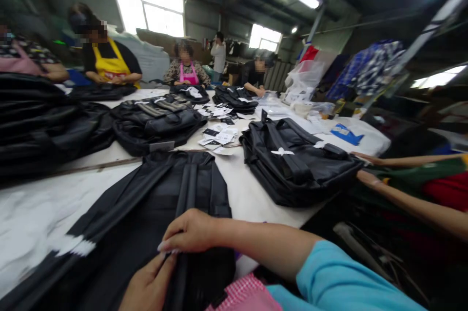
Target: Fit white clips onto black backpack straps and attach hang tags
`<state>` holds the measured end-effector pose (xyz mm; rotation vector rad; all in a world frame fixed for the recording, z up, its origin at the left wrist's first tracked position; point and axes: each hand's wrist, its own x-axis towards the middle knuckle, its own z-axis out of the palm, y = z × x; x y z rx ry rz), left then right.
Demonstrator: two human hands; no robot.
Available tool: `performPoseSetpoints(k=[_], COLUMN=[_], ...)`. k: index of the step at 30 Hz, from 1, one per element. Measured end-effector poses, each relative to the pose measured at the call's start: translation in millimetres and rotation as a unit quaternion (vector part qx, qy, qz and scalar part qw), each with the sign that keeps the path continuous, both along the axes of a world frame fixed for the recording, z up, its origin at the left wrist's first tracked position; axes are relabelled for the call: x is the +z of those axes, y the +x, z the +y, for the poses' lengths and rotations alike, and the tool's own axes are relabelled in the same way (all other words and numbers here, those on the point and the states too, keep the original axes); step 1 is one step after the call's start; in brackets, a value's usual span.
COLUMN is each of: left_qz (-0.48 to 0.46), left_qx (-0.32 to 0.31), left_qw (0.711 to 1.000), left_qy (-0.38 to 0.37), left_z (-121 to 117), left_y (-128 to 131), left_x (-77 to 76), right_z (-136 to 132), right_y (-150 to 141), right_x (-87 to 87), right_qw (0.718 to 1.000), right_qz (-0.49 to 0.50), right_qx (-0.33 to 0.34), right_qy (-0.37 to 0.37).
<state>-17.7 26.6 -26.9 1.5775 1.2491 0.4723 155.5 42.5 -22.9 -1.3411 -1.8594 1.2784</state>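
A black garment (157,208) lies spread on the white table (32,218) in front of me, with a zip line running down its middle. My right hand (190,230) is curled over the garment's near end, its fingertips pinched on the fabric by the zip. My left hand (149,284) sits just below it, fingers closed on the same black fabric. A white tag (75,246) shows on the garment's left sleeve.
Folded stacks of black garments (300,162) (157,123) and loose paper tags (219,135) cover the table. Several people work at the far side (109,65). Another person's bare arms (402,194) reach in from the right. Clear bags (303,79) stand at the back.
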Motion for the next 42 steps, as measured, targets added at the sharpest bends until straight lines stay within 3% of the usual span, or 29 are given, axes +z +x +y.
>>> performPoseSetpoints(k=[5,9,14,28,35,39,42], left_qz=[-0.035,-0.063,-0.088,-0.084,-0.059,-0.053,-0.04], left_qx=[0.01,0.023,0.017,0.019,0.008,-0.002,-0.006], left_qw=[0.998,0.996,0.994,0.996,0.998,0.998,0.999], left_qy=[-0.044,-0.061,-0.057,-0.025,0.004,0.029,0.027], left_z=[-14,-18,-19,-20,-21,-21,-21], left_y=[3,1,0,0,0,1,2], left_x=[6.0,-0.4,-5.1,-1.7,2.2,5.5,5.1], right_z=[-6,-5,-2,5,-3,-3,0], right_y=[4,1,-7,-8,-7,-3,-3], right_x=[11.9,18.6,24.0,9.7,10.2,16.3,23.0], right_qw=[1.0,0.994,0.988,0.982,0.991,0.995,0.994], right_qz=[-0.021,-0.088,-0.077,0.032,0.06,0.013,-0.089], right_qx=[0.002,-0.016,-0.037,-0.02,0.003,0.031,0.055], right_qy=[-0.006,-0.064,-0.132,-0.184,-0.119,-0.096,0.028])
